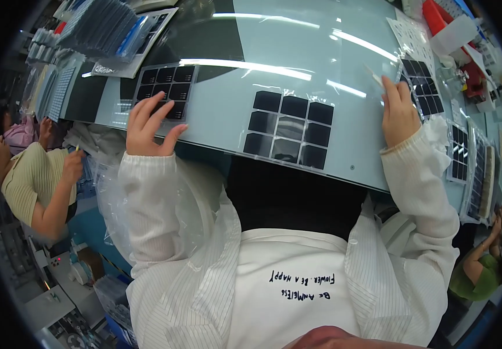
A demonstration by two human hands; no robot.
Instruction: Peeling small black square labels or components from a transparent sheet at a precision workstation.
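Observation:
My left hand [149,125] rests with spread fingers on the near edge of a sheet of black square pieces [166,84] lying on the pale glossy table [227,110]. My right hand [398,110] is closed around a thin pale stick [374,76] that points up and left, beside another sheet of black squares [422,87]. Between the two hands, straight in front of me, lies a clear film carrying several black squares [288,128] in a grid.
Stacks of black-square sheets [472,166] line the right edge. Bagged dark sheets [102,26] and a white tray sit at the far left. A seated person [36,180] is at the left, another person [483,267] at the lower right.

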